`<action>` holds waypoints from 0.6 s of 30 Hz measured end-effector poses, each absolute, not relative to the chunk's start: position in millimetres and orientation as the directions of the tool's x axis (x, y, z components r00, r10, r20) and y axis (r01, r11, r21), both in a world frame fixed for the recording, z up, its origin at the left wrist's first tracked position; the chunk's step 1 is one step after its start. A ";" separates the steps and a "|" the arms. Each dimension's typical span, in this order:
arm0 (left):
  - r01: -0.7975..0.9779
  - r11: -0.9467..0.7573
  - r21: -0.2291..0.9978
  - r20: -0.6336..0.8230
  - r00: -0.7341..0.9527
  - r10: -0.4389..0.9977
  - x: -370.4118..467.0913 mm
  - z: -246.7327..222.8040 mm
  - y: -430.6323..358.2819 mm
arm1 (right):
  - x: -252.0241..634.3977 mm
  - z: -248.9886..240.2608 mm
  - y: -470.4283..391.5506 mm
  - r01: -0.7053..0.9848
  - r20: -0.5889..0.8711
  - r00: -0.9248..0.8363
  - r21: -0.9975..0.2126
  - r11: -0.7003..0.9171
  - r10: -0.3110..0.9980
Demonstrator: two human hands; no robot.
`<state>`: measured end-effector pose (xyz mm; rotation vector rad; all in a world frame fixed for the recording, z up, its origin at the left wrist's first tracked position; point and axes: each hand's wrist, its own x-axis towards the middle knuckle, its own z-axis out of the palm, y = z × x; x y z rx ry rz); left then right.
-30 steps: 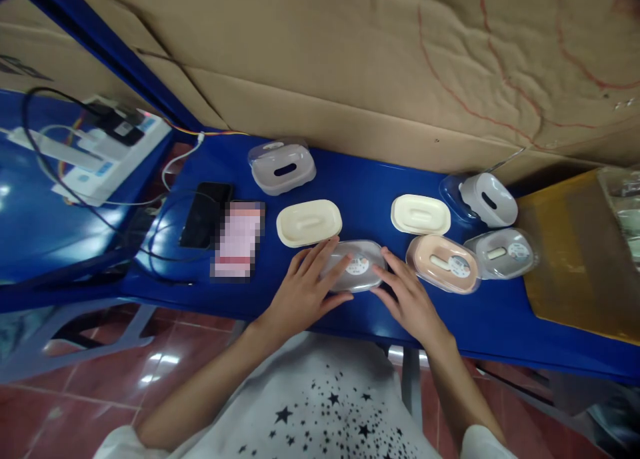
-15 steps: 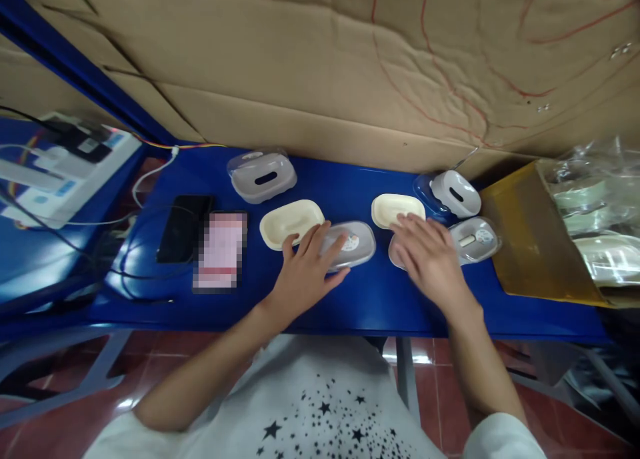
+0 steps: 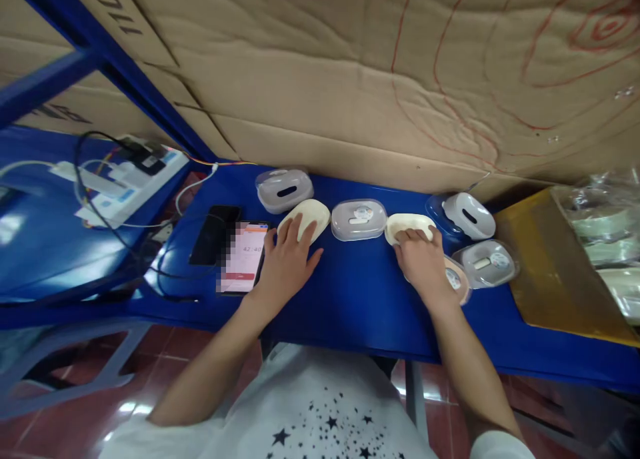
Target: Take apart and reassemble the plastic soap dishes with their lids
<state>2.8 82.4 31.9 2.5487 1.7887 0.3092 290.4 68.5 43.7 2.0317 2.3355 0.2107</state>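
My left hand (image 3: 289, 262) lies with fingers spread over a cream oval soap-dish tray (image 3: 315, 213), touching it. My right hand (image 3: 421, 259) curls its fingers over the near rim of a second cream tray (image 3: 395, 223); its fingertips are partly hidden. Between the two trays sits a light grey soap dish under a clear lid (image 3: 358, 229). A peach-coloured lidded dish (image 3: 461, 285) is partly covered by my right hand and wrist. Beside it, to the right, is another grey lidded dish (image 3: 493, 265).
At the back left stands a grey slotted dish with a clear cover (image 3: 286, 195); a white slotted one (image 3: 473, 213) leans at the back right. A carton (image 3: 533, 265) of wrapped pieces flanks the right side. Phones (image 3: 245, 259), cables and a power strip (image 3: 145, 185) are left.
The middle grey lidded dish has moved back, between the cream trays. My left hand has gone from it onto the left tray; my right hand has shifted onto the right tray.
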 end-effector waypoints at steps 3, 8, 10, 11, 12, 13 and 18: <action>0.933 -0.334 0.135 0.103 0.322 0.941 -11.4 21.7 71.7 | 294.0 47.4 65.8 0.988 0.153 -0.144 0.079 0.133 0.978; 0.923 -0.330 0.198 0.173 0.298 0.939 -24.0 29.3 101.6 | 292.3 48.0 60.2 0.982 0.271 -0.185 0.026 0.185 0.944; 0.947 -0.283 0.151 0.185 0.254 0.949 -30.1 39.5 128.1 | 291.5 46.2 59.8 0.982 0.273 -0.190 0.039 0.187 0.943; 0.958 -0.258 0.123 0.187 0.233 0.954 -32.6 44.2 141.0 | 291.8 44.9 59.9 0.983 0.276 -0.183 0.047 0.177 0.944; 0.964 -0.247 0.095 0.176 0.228 0.958 -34.6 48.0 152.5 | 292.8 43.3 59.9 0.985 0.281 -0.171 0.055 0.162 0.944; 0.967 -0.245 0.068 0.156 0.232 0.960 -35.7 50.7 161.8 | 294.4 41.6 59.9 0.988 0.286 -0.157 0.062 0.145 0.945; 0.968 -0.253 0.011 0.082 0.251 0.965 -31.2 49.8 175.4 | 304.5 32.9 58.2 0.995 0.272 -0.090 0.069 0.074 0.958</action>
